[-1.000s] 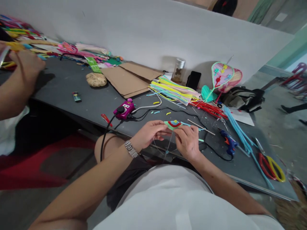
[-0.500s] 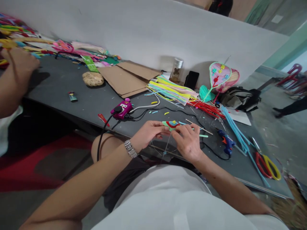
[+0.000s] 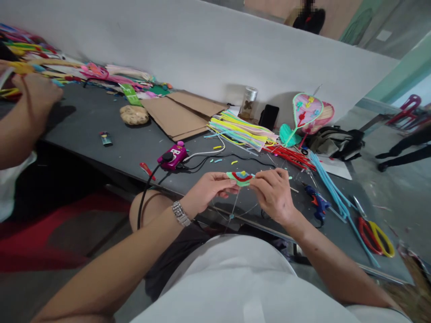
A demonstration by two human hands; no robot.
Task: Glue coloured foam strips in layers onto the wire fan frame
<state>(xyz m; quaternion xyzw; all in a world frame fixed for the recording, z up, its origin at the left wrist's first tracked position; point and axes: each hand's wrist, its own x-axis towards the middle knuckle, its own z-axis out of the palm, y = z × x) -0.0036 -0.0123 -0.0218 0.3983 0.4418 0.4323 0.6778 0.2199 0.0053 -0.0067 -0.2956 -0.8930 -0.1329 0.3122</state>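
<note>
A small semicircular piece (image 3: pixel 241 178) of fuzzy stems, banded green, red and blue with a yellow spot, is held just above the table's front edge. My left hand (image 3: pixel 213 186) pinches its left end between thumb and fingers. At its right end, the fingers of my right hand (image 3: pixel 272 192) close on the same piece. A thin wire frame (image 3: pixel 232 216) with a light blue joint hangs below, between my hands; how it connects to the piece I cannot tell. A green stem end pokes out past my right fingers.
To the right lie a glue gun (image 3: pixel 316 202), blue fuzzy stems (image 3: pixel 333 188) and scissors (image 3: pixel 375 235). Beyond my hands are a purple power socket (image 3: pixel 173 156), stem bundles (image 3: pixel 240 130), cardboard (image 3: pixel 182 114) and a stone (image 3: pixel 134 115). A co-worker's hand (image 3: pixel 42 94) is at the left.
My right hand has shifted slightly right and uncovered more of the banded piece's right end. My left hand keeps its pinch. The whole view has shifted slightly.
</note>
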